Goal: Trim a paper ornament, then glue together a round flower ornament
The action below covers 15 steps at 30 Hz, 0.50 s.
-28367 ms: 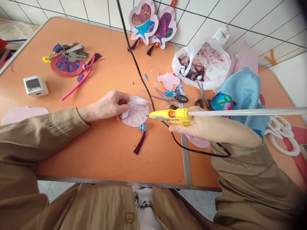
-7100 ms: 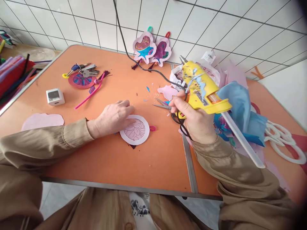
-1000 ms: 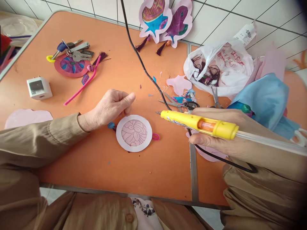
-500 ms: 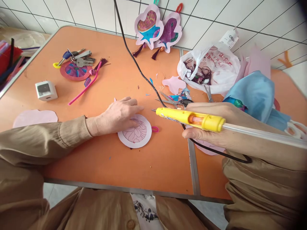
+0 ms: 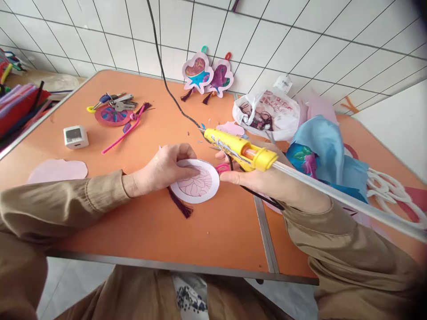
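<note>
My left hand (image 5: 163, 171) grips the left edge of a round paper disc (image 5: 199, 182) with a pink line drawing, lifted slightly off the orange table (image 5: 150, 231). A dark purple tassel (image 5: 180, 205) hangs from under the disc and a pink loop (image 5: 223, 168) sticks out on its right. My right hand (image 5: 263, 178) is closed round a yellow glue gun (image 5: 240, 149) with a long clear glue stick (image 5: 347, 202) out of its back. The gun's tip points up and left, just above the disc. Its black cord (image 5: 167, 86) runs up the wall.
Keys and a round pink ornament (image 5: 111, 113) lie at the far left, next to a pink pipe cleaner (image 5: 122, 133) and a white cube (image 5: 76, 137). Two finished ornaments (image 5: 207, 73) lean on the tiled wall. A white plastic bag (image 5: 267, 113) and blue fabric (image 5: 320, 146) crowd the right.
My left hand has taken hold of the disc and lifted it, so the tassel shows. My right hand with the glue gun has moved left, close to the disc's right edge.
</note>
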Motion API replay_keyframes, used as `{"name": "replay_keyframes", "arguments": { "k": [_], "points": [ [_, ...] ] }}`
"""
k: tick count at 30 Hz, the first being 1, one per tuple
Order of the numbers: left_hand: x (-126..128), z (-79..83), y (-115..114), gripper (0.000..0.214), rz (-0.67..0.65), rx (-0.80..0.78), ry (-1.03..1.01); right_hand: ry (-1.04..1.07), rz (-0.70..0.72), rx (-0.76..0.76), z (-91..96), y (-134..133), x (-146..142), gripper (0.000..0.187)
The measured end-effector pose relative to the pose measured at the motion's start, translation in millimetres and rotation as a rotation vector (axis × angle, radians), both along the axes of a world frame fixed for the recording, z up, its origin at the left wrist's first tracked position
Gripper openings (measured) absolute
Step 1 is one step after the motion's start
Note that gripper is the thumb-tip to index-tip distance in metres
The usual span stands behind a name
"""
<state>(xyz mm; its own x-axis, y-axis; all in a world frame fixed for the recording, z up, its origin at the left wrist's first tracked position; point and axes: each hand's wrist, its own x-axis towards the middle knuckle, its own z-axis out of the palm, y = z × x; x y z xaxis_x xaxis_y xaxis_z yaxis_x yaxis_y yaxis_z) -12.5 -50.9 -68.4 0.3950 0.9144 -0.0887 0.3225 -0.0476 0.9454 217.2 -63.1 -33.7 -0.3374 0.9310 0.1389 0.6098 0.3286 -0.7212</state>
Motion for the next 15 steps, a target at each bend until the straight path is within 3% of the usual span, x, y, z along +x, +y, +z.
{"name": "replay_keyframes", "arguments": {
  "k": [3, 8, 11, 15],
  "points": [
    [4, 0.5, -8, 0.03, -0.006, -0.113, -0.159, 0.035, -0.03, -0.004, 0.0, -3, -8, 0.016],
    [8, -0.8, -19, 0.031, 0.025, -0.176, -0.236, -0.152, -0.073, 0.179, -4.1, -3, -13, 0.005],
    [7, 0.5, -23, 0.035, -0.05, -0.17, -0.23, -0.197, -0.068, 0.236, -5.6, -4, -14, 0.008],
    [5, 3.3, -25, 0.045, -0.121, -0.165, -0.214, -0.205, -0.077, 0.205, -7.5, -7, -14, 0.008]
  ]
}}
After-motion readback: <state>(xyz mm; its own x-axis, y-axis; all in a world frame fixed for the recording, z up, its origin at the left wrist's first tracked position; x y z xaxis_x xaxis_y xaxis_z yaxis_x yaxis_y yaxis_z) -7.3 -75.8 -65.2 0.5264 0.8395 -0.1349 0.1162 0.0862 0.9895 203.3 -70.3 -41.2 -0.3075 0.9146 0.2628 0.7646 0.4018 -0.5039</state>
